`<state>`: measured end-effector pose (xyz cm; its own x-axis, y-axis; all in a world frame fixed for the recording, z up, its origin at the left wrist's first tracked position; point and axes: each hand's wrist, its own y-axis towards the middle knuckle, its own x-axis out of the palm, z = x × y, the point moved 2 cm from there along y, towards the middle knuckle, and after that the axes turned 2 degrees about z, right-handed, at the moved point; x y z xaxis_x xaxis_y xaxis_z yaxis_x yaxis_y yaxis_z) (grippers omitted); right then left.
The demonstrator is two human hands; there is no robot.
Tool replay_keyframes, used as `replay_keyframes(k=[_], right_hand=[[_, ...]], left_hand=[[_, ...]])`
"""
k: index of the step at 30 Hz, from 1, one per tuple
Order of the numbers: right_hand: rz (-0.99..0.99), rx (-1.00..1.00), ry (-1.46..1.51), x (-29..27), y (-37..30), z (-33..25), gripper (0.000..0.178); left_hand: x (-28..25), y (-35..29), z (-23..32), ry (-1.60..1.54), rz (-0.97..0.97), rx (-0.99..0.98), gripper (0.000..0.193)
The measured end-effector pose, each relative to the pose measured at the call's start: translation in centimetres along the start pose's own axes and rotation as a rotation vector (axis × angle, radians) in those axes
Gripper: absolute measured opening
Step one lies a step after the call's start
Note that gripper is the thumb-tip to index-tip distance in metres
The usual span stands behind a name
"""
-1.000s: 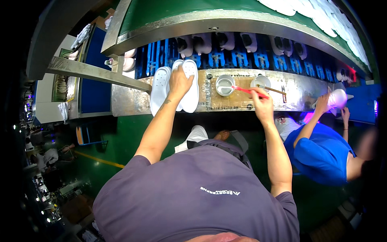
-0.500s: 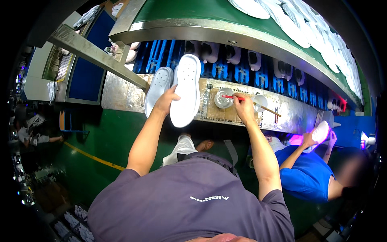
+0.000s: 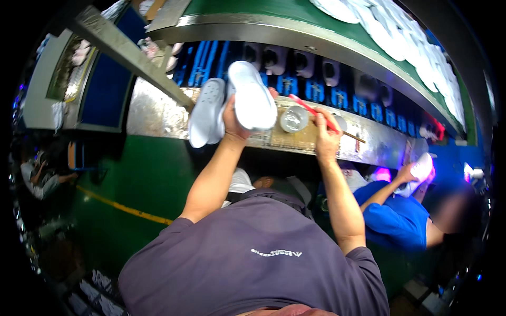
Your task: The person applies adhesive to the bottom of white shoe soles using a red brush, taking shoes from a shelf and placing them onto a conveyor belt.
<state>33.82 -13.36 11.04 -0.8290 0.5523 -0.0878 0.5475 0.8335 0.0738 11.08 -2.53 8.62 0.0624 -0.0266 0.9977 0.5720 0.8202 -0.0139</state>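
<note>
My left hand is closed around a white shoe sole, holding it up over the bench with its smooth face showing. Fingertips show past the sole's right edge. Beside it, further left, lie grey-white soles with small holes. In my right hand is a slim red brush; its far end points up and left, above a clear bowl of transparent liquid. Behind my right hand sits a second whitish bowl, partly hidden, with a wooden stick by it.
Shoe uppers stand on blue racks behind the metal bench. Above runs a green conveyor with white shoe parts. A slanting metal post rises at left. To the right, a co-worker in blue holds a white shoe.
The red brush has come out of the bowl and its end is raised. My left hand has shifted right, tilting the sole and bringing its fingers around behind it.
</note>
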Motion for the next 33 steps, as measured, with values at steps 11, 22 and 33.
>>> replay_keyframes(k=[11,22,33], right_hand=[[-0.207,-0.008,-0.094,-3.0,2.9,-1.2,0.019],[-1.155,-0.394,-0.173,4.5,4.2,-15.9,0.022],[-0.59,-0.051,-0.177,-0.8,6.8,-10.1,0.024]], left_hand=[[-0.7,-4.1,3.8,0.305,0.017,-0.302,0.078],[4.1,-7.7,3.3,-0.079,0.108,-1.037,0.084],[8.5,-7.8,4.5,0.125,0.012,-0.68,0.091]])
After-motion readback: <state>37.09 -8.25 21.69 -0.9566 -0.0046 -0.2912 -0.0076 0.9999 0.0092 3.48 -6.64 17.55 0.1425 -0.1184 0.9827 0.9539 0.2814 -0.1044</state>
